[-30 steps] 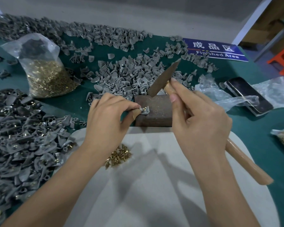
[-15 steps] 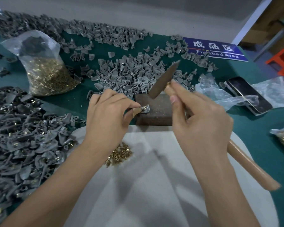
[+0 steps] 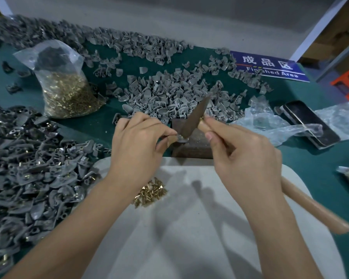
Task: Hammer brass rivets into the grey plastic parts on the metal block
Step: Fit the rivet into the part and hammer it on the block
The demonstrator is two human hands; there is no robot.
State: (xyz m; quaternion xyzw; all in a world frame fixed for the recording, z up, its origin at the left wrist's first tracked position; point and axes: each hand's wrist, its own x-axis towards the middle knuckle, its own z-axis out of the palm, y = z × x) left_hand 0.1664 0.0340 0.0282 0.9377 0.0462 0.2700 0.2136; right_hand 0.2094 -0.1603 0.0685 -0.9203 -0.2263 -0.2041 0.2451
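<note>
Pinched between thumb and forefinger, a grey part (image 3: 180, 139) sits on the near left corner of the metal block (image 3: 197, 140); the left hand (image 3: 138, 146) holds it there, its other fingers curled over the block's left edge. A brass rivet (image 3: 181, 135) shows at the top of the part. The right hand (image 3: 244, 156) grips a hammer (image 3: 193, 119) high on its wooden handle, close under the head, fingers wrapped round the wood. The handle runs back past the wrist toward the desk's near right edge. The narrow, dark wedge end of the head rises up and to the right, while its lower end is down at the rivet; whether it touches I cannot tell.

The block stands on the green desk (image 3: 101, 125) just beyond a pale board (image 3: 189, 228), and a small heap of loose rivets (image 3: 150, 192) lies on the board's far left part, beside the left wrist. A heap of grey parts (image 3: 169, 97) spreads behind the block, and more run along the far edge. A larger, darker pile (image 3: 28, 168), some with brass in them, fills the left edge. A clear bag of rivets (image 3: 65, 87) stands at the far left. A phone (image 3: 308, 121) and crumpled plastic (image 3: 270, 121) lie to the right, with a blue sign (image 3: 270, 66) behind them near the far right corner.
</note>
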